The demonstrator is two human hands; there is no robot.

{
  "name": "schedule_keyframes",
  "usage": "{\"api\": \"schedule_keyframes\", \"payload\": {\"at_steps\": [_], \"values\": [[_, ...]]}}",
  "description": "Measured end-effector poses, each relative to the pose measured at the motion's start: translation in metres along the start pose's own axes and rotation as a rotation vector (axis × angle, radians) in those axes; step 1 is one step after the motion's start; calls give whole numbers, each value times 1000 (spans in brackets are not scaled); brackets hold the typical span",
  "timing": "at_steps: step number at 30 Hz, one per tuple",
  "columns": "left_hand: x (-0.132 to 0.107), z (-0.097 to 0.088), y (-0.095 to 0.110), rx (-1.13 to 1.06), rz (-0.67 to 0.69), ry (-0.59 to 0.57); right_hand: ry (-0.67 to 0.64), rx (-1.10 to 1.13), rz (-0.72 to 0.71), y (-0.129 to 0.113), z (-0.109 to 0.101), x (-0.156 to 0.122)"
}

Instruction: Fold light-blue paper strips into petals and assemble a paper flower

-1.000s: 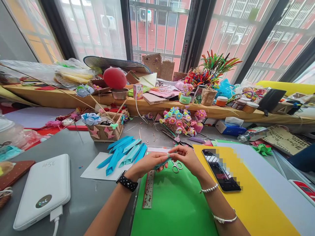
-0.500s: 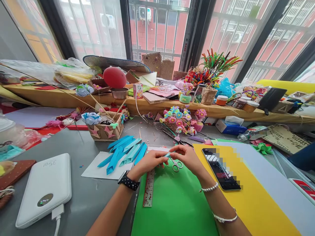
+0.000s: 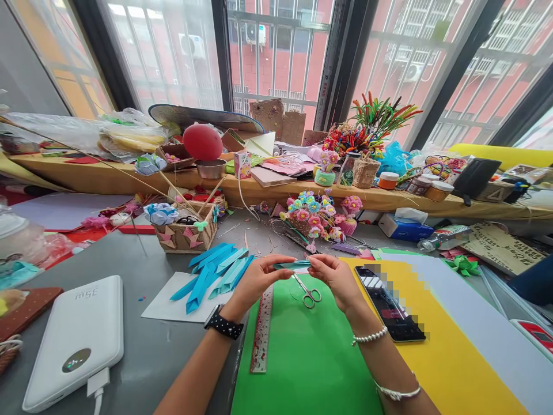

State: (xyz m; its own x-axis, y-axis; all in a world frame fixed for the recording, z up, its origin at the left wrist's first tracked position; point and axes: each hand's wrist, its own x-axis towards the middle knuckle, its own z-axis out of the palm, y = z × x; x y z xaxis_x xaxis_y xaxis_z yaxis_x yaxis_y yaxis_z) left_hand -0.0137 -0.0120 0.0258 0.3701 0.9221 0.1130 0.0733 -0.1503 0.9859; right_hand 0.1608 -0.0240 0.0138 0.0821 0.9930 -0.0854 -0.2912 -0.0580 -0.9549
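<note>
While L hand [image 3: 258,280] pinches the L end of a folded teal paper strip [image 3: 294,265], R hand [image 3: 336,280] pinches its R end; strip's held abv the far part of the green sheet [image 3: 311,363]. Scissors [image 3: 308,300] lie on sheet, nearer than strip, w/ ruler [image 3: 261,337] to their L. Blue folded pcs [image 3: 203,285] rest on white paper [image 3: 161,305], L of hands; phone [image 3: 389,305] R, on yellow sheet [image 3: 453,363].

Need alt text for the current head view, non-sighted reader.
A left hand and right hand hold a folded light-blue strip between their fingers, above a green sheet. Scissors and a ruler lie on that sheet; more folded blue strips lie on white paper to the left.
</note>
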Motion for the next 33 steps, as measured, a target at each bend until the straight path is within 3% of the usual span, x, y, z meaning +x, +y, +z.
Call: {"api": "schedule_keyframes", "payload": {"at_steps": [7, 15, 20, 27, 33], "values": [[-1, 3, 1, -144, -99, 27, 5, 3, -9, -3, 1, -1], [1, -10, -2, 34, -68, 9, -88, -141, -36, -2, 0, -2], [0, -12, -6, -61, -118, -51, -140, -157, -13, -1, -2, -2], [-4, -15, -2, -315, -321, -167, -182, -196, -26, -4, -2, -3], [-2, -11, -4, -354, -361, -129, -158, -209, -28, -3, 1, -4]]}}
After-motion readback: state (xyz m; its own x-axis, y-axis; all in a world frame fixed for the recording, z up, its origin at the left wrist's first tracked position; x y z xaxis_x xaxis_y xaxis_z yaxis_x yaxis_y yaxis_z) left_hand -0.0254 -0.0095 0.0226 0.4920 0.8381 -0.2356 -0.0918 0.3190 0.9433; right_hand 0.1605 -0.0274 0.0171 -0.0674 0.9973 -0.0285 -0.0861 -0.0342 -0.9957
